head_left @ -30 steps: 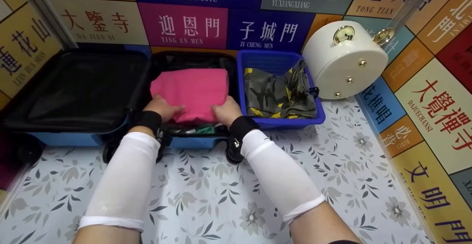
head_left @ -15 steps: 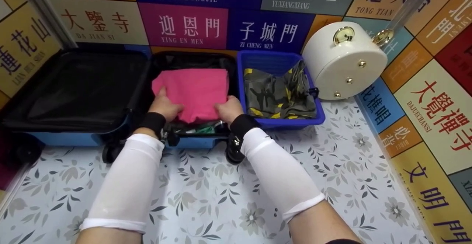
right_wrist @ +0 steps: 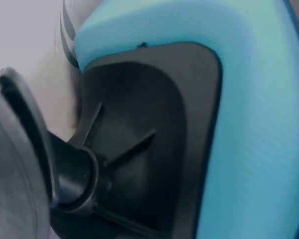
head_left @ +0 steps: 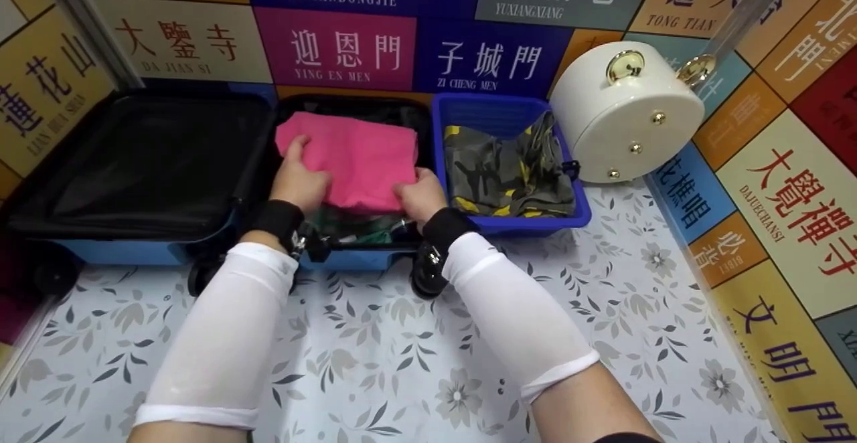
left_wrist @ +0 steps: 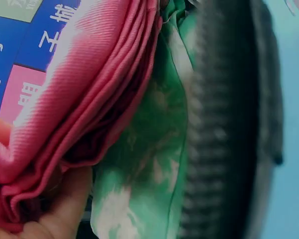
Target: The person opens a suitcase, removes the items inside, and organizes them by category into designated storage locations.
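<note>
Since the earlier frame, the folded pink cloth (head_left: 351,158) shifts away from you, baring more of the green cloth (left_wrist: 144,164) near the front edge of the suitcase (head_left: 355,260). Your left hand (head_left: 298,182) grips its left side; your right hand (head_left: 423,195) holds its near right corner. The pink cloth lies between both hands, over the suitcase, above the green cloth.

The person wears a white left sleeve (head_left: 207,339) at eight o'clock and a matching right sleeve (head_left: 519,316) at five, both hemmed, plus black wristbands (head_left: 273,221) carrying small dark fittings (head_left: 299,241).
</note>
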`<state>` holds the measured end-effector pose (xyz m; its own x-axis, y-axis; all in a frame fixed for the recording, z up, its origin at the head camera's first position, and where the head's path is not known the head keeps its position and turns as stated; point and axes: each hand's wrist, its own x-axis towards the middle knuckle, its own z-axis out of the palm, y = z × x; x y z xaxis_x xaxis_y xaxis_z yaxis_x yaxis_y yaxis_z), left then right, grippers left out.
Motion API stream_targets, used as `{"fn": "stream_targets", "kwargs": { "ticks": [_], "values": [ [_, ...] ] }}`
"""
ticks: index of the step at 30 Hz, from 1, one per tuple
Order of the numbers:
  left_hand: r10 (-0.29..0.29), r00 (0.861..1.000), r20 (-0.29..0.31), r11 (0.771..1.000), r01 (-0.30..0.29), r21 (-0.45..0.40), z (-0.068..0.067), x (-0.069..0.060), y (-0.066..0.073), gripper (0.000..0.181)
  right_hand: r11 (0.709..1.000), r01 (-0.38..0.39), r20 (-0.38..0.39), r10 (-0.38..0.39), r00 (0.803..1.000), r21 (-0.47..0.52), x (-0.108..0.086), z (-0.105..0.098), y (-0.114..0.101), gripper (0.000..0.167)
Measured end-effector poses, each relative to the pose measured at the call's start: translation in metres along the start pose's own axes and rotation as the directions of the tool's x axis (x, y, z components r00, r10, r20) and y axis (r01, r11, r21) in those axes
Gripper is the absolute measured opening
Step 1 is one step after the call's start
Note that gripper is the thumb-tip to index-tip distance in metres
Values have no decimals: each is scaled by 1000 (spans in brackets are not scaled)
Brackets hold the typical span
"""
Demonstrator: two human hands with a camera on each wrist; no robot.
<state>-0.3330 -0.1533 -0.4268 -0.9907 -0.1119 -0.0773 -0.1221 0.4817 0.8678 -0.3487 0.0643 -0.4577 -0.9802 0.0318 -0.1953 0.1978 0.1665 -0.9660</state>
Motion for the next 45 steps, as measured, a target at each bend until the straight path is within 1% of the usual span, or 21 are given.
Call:
{"fn": "stream_targets", "kwargs": {
  "ticks": [4, 7, 10, 12, 15, 17, 20, 24, 28, 32, 35, 38, 42, 45],
  "values": [
    [39, 999, -34, 998, -40, -49, 7, -1, 10, 84, 996, 30, 38, -33, 999, 90, 2, -14, -3, 63],
    [80, 994, -70, 992, -86, -87, 14, -1, 19, 80, 982, 51, 51, -61, 997, 180, 3, -27, -9, 65],
    [134, 986, -100, 981, -146, -126, 22, -2, 28, 76, 966, 82, 30, -92, 995, 245, 2, -40, -17, 68],
    [159, 982, -106, 970, -175, -167, 28, -4, 36, 75, 954, 107, 14, -115, 993, 280, 1, -49, -23, 69],
    [182, 978, -97, 955, -200, -219, 39, -8, 48, 75, 940, 162, -15, -165, 986, 300, -3, -65, -30, 68],
    [202, 976, -86, 943, -217, -250, 47, -10, 56, 76, 933, 208, -38, -206, 978, 295, -6, -77, -34, 67],
    [245, 967, -70, 927, -255, -274, 62, -10, 67, 77, 931, 282, -82, -270, 959, 233, -8, -97, -36, 66],
    [292, 955, -51, 911, -294, -290, 85, -9, 78, 80, 929, 343, -136, -326, 936, 138, -10, -122, -35, 64],
    [316, 948, -40, 908, -314, -275, 107, -7, 87, 80, 919, 385, -171, -367, 914, 83, -10, -142, -32, 63],
    [329, 944, -22, 915, -325, -238, 126, -6, 94, 79, 907, 421, -204, -406, 891, 32, -9, -159, -28, 62],
    [339, 941, 1, 923, -333, -192, 139, -7, 97, 79, 900, 437, -231, -426, 875, -2, -8, -171, -23, 62],
    [337, 941, 39, 936, -330, -125, 152, -7, 99, 79, 899, 434, -258, -432, 864, -53, -7, -183, -17, 62],
    [316, 944, 97, 949, -315, -21, 172, -8, 98, 81, 900, 395, -282, -433, 856, -182, -8, -198, -4, 61],
    [283, 948, 148, 952, -296, 75, 187, -11, 97, 81, 891, 360, -292, -435, 852, -275, -7, -208, 7, 60]
  ]
}}
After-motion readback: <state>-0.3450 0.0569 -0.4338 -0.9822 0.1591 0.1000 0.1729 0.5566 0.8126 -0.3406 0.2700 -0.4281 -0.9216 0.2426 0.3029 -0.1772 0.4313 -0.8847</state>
